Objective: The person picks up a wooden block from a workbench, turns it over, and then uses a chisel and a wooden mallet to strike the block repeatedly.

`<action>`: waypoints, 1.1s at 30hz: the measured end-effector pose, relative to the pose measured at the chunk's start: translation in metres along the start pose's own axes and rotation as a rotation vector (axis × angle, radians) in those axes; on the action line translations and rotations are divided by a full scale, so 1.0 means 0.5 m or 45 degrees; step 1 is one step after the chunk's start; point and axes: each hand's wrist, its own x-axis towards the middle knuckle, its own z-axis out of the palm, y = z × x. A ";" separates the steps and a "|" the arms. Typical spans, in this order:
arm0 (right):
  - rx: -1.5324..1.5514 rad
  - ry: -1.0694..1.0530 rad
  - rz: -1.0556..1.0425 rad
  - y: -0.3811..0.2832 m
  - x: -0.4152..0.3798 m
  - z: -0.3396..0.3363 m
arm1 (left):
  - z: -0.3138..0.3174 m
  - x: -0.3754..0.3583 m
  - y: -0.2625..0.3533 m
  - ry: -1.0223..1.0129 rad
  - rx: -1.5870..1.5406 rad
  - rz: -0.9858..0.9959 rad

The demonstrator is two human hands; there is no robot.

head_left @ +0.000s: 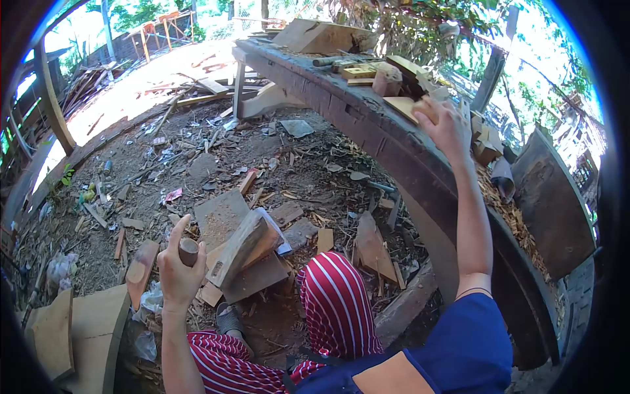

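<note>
My left hand point(178, 276) is raised above the littered ground on the left, its index finger pointing up. Its other fingers wrap a short wooden handle point(189, 251) with a dark round end; whatever lies below the grip is hidden. My right arm reaches out over the workbench point(387, 141), where my right hand point(449, 126) closes on a rounded light-brown wooden piece point(425, 109). Close beside that hand are a reddish wood block point(387, 80) and a flat pale board point(401, 106). Part of the held piece is covered by my fingers.
A large wood chunk point(325, 36) sits at the bench's far end, and shavings point(518, 223) line its near part. Timber offcuts point(239, 249) lean before my knees. Wide boards point(85, 328) stand at lower left; a curved panel point(552, 203) leans at right.
</note>
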 end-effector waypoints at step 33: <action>0.574 -1.530 0.103 -0.082 -0.908 0.388 | -0.023 -0.020 -0.128 0.602 -0.617 -0.746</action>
